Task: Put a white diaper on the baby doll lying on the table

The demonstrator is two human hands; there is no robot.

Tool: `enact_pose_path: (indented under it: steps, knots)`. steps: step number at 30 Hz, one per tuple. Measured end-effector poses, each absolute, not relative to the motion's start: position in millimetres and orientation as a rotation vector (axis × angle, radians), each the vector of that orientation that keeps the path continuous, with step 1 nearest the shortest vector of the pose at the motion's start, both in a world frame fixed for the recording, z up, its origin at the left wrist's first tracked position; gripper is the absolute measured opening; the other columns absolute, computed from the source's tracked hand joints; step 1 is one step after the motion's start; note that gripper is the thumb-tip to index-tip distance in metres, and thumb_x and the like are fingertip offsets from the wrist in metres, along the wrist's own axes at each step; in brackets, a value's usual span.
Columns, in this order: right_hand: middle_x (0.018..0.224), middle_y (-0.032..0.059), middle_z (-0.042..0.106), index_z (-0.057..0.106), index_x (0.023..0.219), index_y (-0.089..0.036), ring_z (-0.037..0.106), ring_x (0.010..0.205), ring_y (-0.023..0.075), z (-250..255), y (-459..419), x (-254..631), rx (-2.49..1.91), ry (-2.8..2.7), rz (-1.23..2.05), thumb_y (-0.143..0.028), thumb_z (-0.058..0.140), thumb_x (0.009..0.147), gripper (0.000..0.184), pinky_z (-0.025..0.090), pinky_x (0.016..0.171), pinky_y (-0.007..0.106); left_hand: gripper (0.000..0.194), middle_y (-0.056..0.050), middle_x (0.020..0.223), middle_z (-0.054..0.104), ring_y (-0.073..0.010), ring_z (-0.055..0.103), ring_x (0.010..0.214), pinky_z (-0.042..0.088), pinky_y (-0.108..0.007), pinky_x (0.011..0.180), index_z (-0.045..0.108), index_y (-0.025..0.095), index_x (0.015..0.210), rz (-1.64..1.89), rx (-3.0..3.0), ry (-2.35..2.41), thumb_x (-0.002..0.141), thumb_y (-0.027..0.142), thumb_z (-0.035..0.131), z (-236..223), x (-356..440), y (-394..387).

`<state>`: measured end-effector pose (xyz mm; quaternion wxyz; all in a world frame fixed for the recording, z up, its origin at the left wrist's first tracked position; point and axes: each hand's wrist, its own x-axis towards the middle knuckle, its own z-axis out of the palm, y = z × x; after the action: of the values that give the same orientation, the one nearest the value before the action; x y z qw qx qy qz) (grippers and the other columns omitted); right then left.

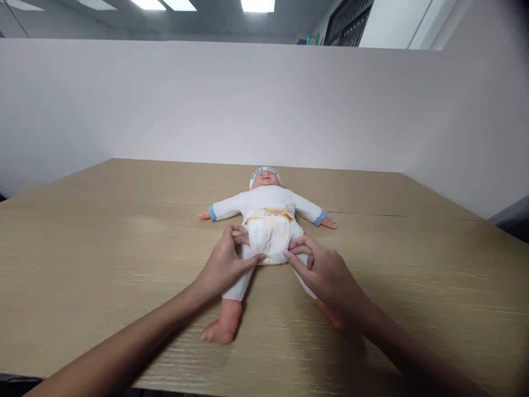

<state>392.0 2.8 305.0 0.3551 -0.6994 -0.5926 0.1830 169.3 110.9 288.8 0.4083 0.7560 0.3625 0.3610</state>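
A baby doll point(268, 194) lies on its back on the wooden table, head away from me, arms spread and legs toward me. It wears a white outfit with blue cuffs and a white hat with lettering. Around its hips is a white diaper point(270, 237) with an orange patterned waistband. My left hand point(229, 256) grips the diaper's left leg edge, thumb on the front near the crotch and fingers at the side. On the opposite leg edge, my right hand point(316, 262) pinches the diaper between thumb and fingers. That hand and wrist partly cover the doll's right-side leg.
The wooden table point(124, 248) extends to both sides, with a thin seam running across it behind the doll's arms. A white partition point(248, 99) rises along the back and right. At the right edge stands a dark object point(512, 220), partly cut off.
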Motion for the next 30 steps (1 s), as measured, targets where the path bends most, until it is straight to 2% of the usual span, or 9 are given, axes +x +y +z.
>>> enact_pose_path:
  steps: [5,8,11,14,16,18,21,23,30]
  knots:
    - [0.102,0.0000,0.082,0.075,0.107,-0.027,0.064,0.071,0.0194,308.2,2.0,390.8,-1.726,-1.614,0.557,-0.048,0.063,0.100,0.026,0.044,0.071,0.034,0.034,-0.002,0.098,0.074,-0.0237,0.063,0.088,0.048,-0.036,0.079,0.068,0.022,0.100,0.763,2.055,0.964,0.084,0.048,0.084,298.8,168.6,112.3]
    - [0.095,0.0018,0.080,0.076,0.106,-0.025,0.065,0.074,0.0206,305.8,4.2,387.9,-1.693,-1.560,0.609,-0.049,0.064,0.098,0.028,0.046,0.072,0.034,0.036,-0.003,0.092,0.075,-0.0254,0.063,0.088,0.047,-0.037,0.078,0.075,0.021,0.091,0.637,2.101,0.889,0.090,0.056,0.076,305.6,169.2,118.0]
    - [0.097,0.0033,0.079,0.076,0.104,-0.024,0.067,0.076,0.0208,297.7,10.6,388.3,-1.639,-1.475,0.683,-0.052,0.065,0.096,0.032,0.049,0.071,0.033,0.041,-0.006,0.108,0.080,-0.0290,0.069,0.100,0.053,-0.040,0.085,0.078,0.021,0.107,0.565,1.893,0.738,0.095,0.059,0.070,308.5,168.5,124.0]
    - [0.101,0.0053,0.080,0.073,0.106,-0.022,0.070,0.084,0.0222,288.0,18.0,393.4,-1.584,-1.354,0.817,-0.056,0.070,0.091,0.038,0.053,0.077,0.034,0.042,-0.008,0.127,0.078,-0.0331,0.069,0.121,0.056,-0.048,0.102,0.076,0.025,0.122,0.576,1.684,0.633,0.094,0.056,0.074,309.3,166.4,125.9]
    - [0.103,0.0067,0.080,0.072,0.104,-0.021,0.073,0.094,0.0242,285.5,20.0,396.7,-1.543,-1.284,0.889,-0.057,0.074,0.088,0.039,0.054,0.085,0.035,0.041,-0.008,0.133,0.076,-0.0317,0.068,0.127,0.053,-0.049,0.111,0.074,0.027,0.126,0.579,1.601,0.600,0.094,0.053,0.076,310.0,165.2,125.0]
    - [0.102,0.0066,0.080,0.073,0.105,-0.021,0.073,0.094,0.0237,287.8,18.3,397.4,-1.560,-1.294,0.868,-0.057,0.074,0.088,0.039,0.054,0.083,0.034,0.040,-0.008,0.133,0.075,-0.0297,0.069,0.125,0.054,-0.048,0.111,0.073,0.027,0.125,0.565,1.568,0.599,0.094,0.053,0.075,310.4,164.5,124.0]
    - [0.097,0.0039,0.080,0.076,0.105,-0.023,0.061,0.065,0.0170,295.8,12.5,394.0,-1.685,-1.409,0.718,-0.058,0.071,0.092,0.038,0.046,0.062,0.031,0.043,-0.011,0.122,0.078,-0.0296,0.072,0.113,0.058,-0.046,0.100,0.073,0.023,0.119,0.565,1.619,0.660,0.094,0.058,0.074,308.5,163.7,125.0]
    - [0.091,0.0025,0.079,0.077,0.102,-0.023,0.054,0.059,0.0156,298.2,11.3,392.1,-1.714,-1.449,0.672,-0.058,0.069,0.093,0.037,0.041,0.058,0.031,0.044,-0.010,0.108,0.079,-0.0297,0.072,0.104,0.060,-0.045,0.091,0.074,0.021,0.112,0.582,1.680,0.711,0.092,0.061,0.074,305.7,162.9,127.3]
    - [0.095,0.0042,0.079,0.074,0.095,-0.022,0.072,0.090,0.0233,279.5,25.9,403.6,-1.527,-1.352,0.838,-0.062,0.074,0.088,0.041,0.054,0.081,0.033,0.046,-0.006,0.087,0.073,-0.0260,0.069,0.086,0.056,-0.039,0.076,0.072,0.020,0.094,0.593,1.716,0.726,0.087,0.065,0.077,299.2,160.6,135.4]
